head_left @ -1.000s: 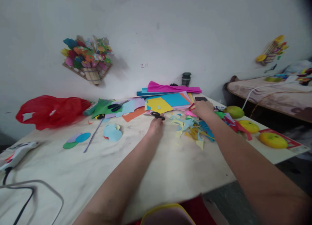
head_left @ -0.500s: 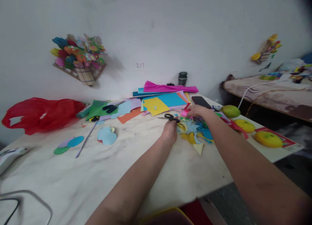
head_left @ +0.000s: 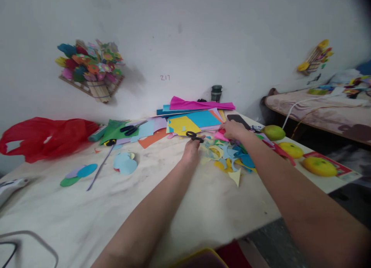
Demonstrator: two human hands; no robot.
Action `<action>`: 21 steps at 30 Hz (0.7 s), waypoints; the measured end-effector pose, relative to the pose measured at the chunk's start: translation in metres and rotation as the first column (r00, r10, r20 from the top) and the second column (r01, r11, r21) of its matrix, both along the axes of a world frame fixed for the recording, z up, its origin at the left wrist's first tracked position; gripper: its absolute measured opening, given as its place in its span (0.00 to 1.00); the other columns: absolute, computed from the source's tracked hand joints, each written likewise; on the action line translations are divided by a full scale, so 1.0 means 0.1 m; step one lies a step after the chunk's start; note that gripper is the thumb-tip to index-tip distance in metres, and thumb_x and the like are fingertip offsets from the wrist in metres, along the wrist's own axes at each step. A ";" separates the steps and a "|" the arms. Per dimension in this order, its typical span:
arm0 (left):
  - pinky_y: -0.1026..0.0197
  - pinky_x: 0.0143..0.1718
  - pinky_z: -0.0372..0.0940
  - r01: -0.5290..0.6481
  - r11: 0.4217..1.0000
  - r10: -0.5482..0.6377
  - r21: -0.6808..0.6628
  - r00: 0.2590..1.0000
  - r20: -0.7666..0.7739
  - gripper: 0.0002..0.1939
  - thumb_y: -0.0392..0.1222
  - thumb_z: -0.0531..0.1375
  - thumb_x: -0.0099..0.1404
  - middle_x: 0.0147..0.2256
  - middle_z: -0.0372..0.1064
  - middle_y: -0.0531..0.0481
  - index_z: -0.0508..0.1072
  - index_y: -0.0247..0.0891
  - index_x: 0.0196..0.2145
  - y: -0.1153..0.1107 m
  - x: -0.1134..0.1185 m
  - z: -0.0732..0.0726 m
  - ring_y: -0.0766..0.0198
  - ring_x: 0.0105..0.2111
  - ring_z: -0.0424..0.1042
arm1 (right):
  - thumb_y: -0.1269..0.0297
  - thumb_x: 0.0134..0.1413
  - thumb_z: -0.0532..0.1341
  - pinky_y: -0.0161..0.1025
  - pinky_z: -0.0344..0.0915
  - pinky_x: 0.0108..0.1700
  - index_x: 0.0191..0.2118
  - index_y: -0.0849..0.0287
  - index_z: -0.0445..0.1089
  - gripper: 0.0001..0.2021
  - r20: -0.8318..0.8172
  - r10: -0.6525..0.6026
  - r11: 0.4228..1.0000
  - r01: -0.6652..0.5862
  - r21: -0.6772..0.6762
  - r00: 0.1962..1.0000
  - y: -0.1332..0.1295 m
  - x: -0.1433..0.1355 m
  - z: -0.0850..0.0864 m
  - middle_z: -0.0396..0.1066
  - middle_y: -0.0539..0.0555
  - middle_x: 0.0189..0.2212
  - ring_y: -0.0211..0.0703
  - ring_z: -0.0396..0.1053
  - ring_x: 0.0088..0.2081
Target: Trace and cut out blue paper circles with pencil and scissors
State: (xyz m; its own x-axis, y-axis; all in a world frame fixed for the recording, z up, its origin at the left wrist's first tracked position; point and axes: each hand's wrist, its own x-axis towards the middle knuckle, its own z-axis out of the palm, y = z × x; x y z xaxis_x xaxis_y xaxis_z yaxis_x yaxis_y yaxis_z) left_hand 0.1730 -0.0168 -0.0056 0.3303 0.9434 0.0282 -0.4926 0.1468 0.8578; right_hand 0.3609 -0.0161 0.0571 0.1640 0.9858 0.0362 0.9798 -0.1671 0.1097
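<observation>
My left hand (head_left: 191, 151) is closed around a pair of dark-handled scissors (head_left: 191, 134), just left of a pile of paper scraps (head_left: 227, 154). The scraps are yellow, blue, green and cream, with curved cut edges. At the back of the pile, my right hand (head_left: 234, 129) has its fingers bent down onto a pink paper scrap (head_left: 220, 135), with a bit of red by the fingertips. The fingertips are small and partly hidden. Behind both hands lie sheets of coloured paper (head_left: 203, 119), with a yellow sheet (head_left: 184, 125) on top.
Left on the table lie paper circles (head_left: 125, 163), another scissors (head_left: 129, 129) and a red plastic bag (head_left: 49, 138). A phone (head_left: 238, 121) and yellow-green mangoes (head_left: 319, 166) are at right. Paper flowers (head_left: 92, 67) hang on the wall.
My left hand has moved left with the scissors, away from the pile. A pale yellow scrap shows beside it. The red strip at my right hand no longer sticks up.
</observation>
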 end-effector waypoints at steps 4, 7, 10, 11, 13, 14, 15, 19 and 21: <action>0.56 0.52 0.51 -0.023 0.999 0.025 0.023 0.997 -0.080 0.08 0.33 0.53 0.51 0.40 0.71 0.43 0.72 0.35 0.25 0.09 -0.23 0.02 0.58 0.48 0.63 | 0.63 0.45 0.57 0.50 0.60 0.44 0.51 0.50 0.66 0.23 -0.021 0.119 0.989 -0.120 -0.084 0.993 0.00 -0.05 -0.06 0.65 0.59 0.50 0.58 0.63 0.49; 0.56 0.49 0.54 -0.038 0.998 0.041 0.043 0.996 -0.075 0.05 0.34 0.55 0.50 0.39 0.71 0.41 0.71 0.35 0.25 0.11 -0.38 0.02 0.57 0.47 0.64 | 0.59 0.44 0.59 0.52 0.60 0.44 0.51 0.52 0.65 0.24 -0.018 0.086 0.990 -0.087 -0.115 0.996 0.03 -0.07 -0.10 0.65 0.62 0.49 0.61 0.63 0.48; 0.56 0.46 0.57 -0.060 0.998 0.061 0.009 0.997 -0.047 0.02 0.34 0.56 0.50 0.38 0.72 0.39 0.69 0.34 0.24 0.11 -0.46 -0.01 0.56 0.45 0.66 | 0.59 0.44 0.59 0.53 0.60 0.43 0.50 0.55 0.66 0.24 0.025 0.083 0.989 -0.080 -0.128 0.996 0.08 -0.06 -0.14 0.65 0.64 0.48 0.61 0.63 0.48; 0.56 0.45 0.58 -0.066 0.998 0.066 -0.007 0.997 -0.033 0.02 0.34 0.56 0.51 0.37 0.72 0.39 0.69 0.34 0.24 0.11 -0.47 -0.03 0.57 0.44 0.67 | 0.59 0.45 0.58 0.53 0.60 0.43 0.50 0.56 0.66 0.23 0.042 0.085 0.988 -0.079 -0.130 0.996 0.10 -0.06 -0.15 0.65 0.64 0.48 0.61 0.63 0.48; 0.56 0.43 0.60 -0.072 0.997 0.072 -0.028 0.997 -0.005 0.02 0.33 0.56 0.52 0.35 0.72 0.38 0.68 0.34 0.24 0.11 -0.48 -0.05 0.57 0.42 0.68 | 0.59 0.45 0.58 0.51 0.60 0.42 0.49 0.57 0.67 0.22 0.068 0.071 0.990 -0.062 -0.125 0.995 0.13 -0.06 -0.17 0.66 0.64 0.48 0.60 0.64 0.47; 0.56 0.43 0.60 -0.073 0.997 0.074 -0.031 0.997 0.005 0.02 0.33 0.55 0.52 0.35 0.72 0.38 0.67 0.33 0.25 0.11 -0.48 -0.06 0.57 0.42 0.69 | 0.59 0.45 0.58 0.51 0.61 0.42 0.49 0.59 0.67 0.22 0.078 0.058 0.992 -0.049 -0.117 0.995 0.14 -0.06 -0.18 0.66 0.65 0.48 0.59 0.64 0.47; 0.56 0.42 0.60 -0.074 0.997 0.075 -0.030 0.997 0.010 0.02 0.32 0.55 0.52 0.35 0.72 0.38 0.67 0.33 0.25 0.10 -0.48 -0.06 0.57 0.42 0.69 | 0.60 0.46 0.58 0.50 0.61 0.42 0.48 0.60 0.67 0.21 0.087 0.047 0.994 -0.038 -0.106 0.995 0.14 -0.08 -0.19 0.66 0.65 0.47 0.59 0.65 0.46; 0.55 0.42 0.61 -0.071 0.997 0.072 -0.032 0.997 0.015 0.02 0.30 0.55 0.52 0.33 0.72 0.38 0.66 0.33 0.25 0.09 -0.49 -0.06 0.55 0.42 0.70 | 0.64 0.47 0.57 0.47 0.61 0.42 0.44 0.65 0.69 0.18 0.119 0.017 0.998 -0.009 -0.062 0.993 0.15 -0.16 -0.21 0.68 0.68 0.45 0.56 0.66 0.45; 0.55 0.43 0.61 -0.068 0.997 0.069 -0.041 0.997 0.026 0.02 0.30 0.55 0.52 0.32 0.72 0.38 0.66 0.33 0.26 0.08 -0.49 -0.05 0.55 0.42 0.70 | 0.65 0.48 0.56 0.46 0.60 0.43 0.44 0.65 0.70 0.17 0.114 0.002 0.999 0.003 -0.045 0.994 0.16 -0.19 -0.23 0.68 0.68 0.44 0.55 0.66 0.45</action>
State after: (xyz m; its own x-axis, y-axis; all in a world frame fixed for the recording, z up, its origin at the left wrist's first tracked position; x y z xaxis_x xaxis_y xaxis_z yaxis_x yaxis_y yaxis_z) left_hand 0.1239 -0.0084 -0.0109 0.2642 0.9645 -0.0014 -0.5260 0.1453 0.8380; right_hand 0.3421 -0.0001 0.0341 0.1616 0.9868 0.0101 0.9605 -0.1597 0.2280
